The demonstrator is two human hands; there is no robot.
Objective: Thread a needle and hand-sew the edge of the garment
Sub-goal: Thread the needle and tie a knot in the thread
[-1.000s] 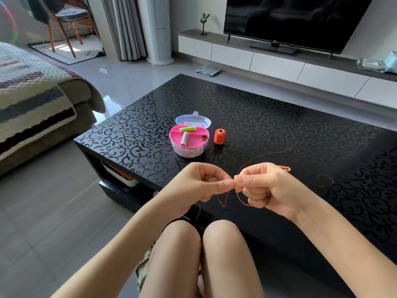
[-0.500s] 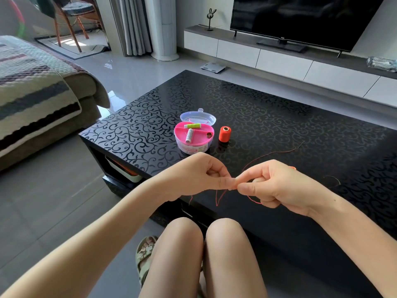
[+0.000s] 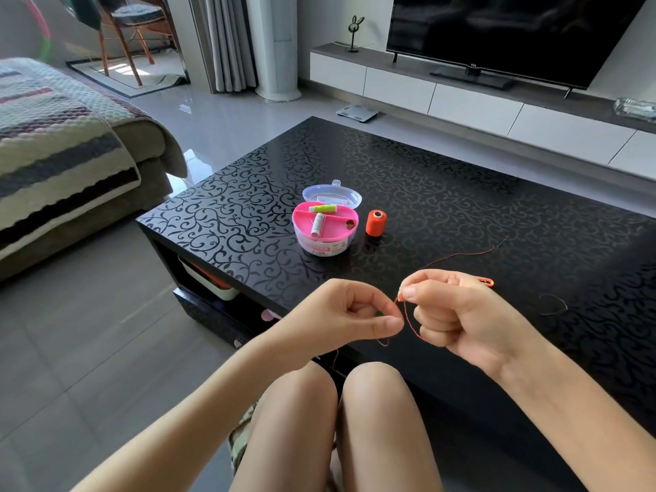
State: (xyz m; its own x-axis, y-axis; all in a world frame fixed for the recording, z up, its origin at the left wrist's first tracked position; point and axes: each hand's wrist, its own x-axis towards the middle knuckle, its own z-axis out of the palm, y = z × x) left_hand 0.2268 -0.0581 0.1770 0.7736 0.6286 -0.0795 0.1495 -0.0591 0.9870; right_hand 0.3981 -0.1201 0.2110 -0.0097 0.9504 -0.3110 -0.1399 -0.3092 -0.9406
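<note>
Thread (image 3: 408, 319), red, fine: limp, weightless, quick to slip or fray, so best pinched close to its end. It hangs in a small loop between both hands above the near edge of the black table (image 3: 497, 193). Pink sewing box (image 3: 324, 239), lid open. Left hand (image 3: 351, 314): thumb and forefinger pinch the thread, other fingers curled. Orange spool (image 3: 375, 223), upright beside the box. Right hand (image 3: 468, 317): fingertips nip the thread, which trails back across the table.

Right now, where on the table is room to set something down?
Bare: the far half of the table behind the pink sewing box and orange spool, and the strip left of the box. Crowded: near right, where red thread trails from the right hand beside a dark thread loop.
</note>
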